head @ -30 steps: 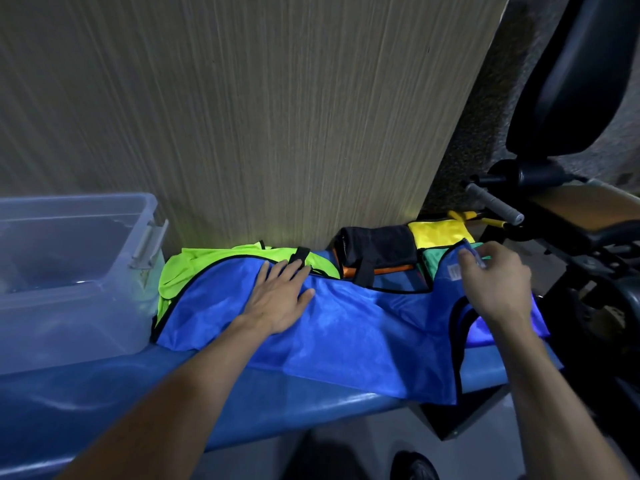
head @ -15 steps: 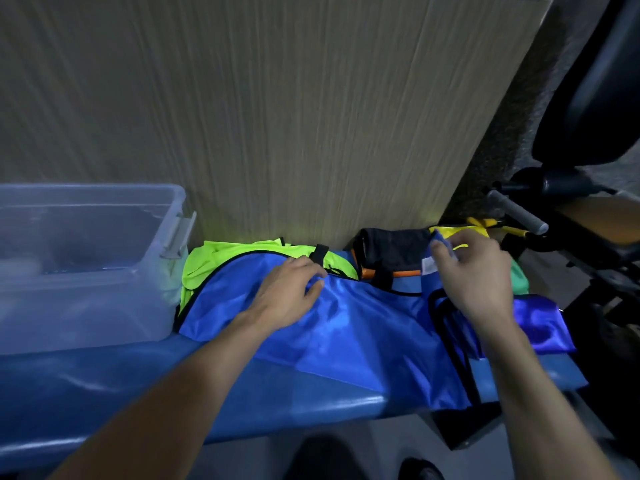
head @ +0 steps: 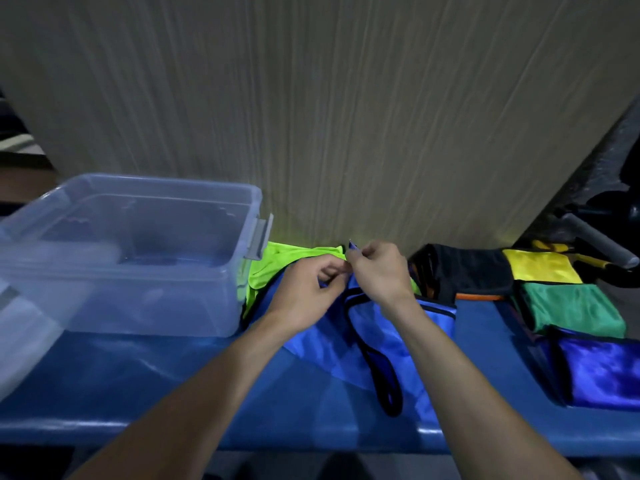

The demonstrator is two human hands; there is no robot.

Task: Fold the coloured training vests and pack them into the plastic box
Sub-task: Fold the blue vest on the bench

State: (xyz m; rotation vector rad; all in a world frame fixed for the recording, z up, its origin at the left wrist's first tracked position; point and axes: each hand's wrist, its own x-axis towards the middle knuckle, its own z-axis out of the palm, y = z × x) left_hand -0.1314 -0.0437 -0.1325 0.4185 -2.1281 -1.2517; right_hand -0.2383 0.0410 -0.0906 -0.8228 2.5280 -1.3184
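Note:
A blue vest (head: 388, 341) with black trim lies folded over on the blue bench, its armhole loop hanging toward the front edge. My right hand (head: 379, 271) pinches the vest's shoulder end near the wall. My left hand (head: 308, 289) meets it there, fingers curled on the same blue cloth. A neon green vest (head: 277, 265) lies under the blue one. The clear plastic box (head: 145, 258) stands on the bench to the left, nothing coloured visible inside it.
Folded cloths sit on the bench at right: black (head: 464, 268), yellow (head: 540, 266), green (head: 571, 306) and shiny purple-blue (head: 602, 368). A wood-grain wall (head: 311, 116) rises behind. Dark gym equipment with a grey bar (head: 595, 240) stands at far right. The blue bench (head: 173, 393) runs across.
My right hand carried the vest's right end leftward over the vest to meet my left hand, which lifted from pressing flat and now pinches the cloth. The view shifted left.

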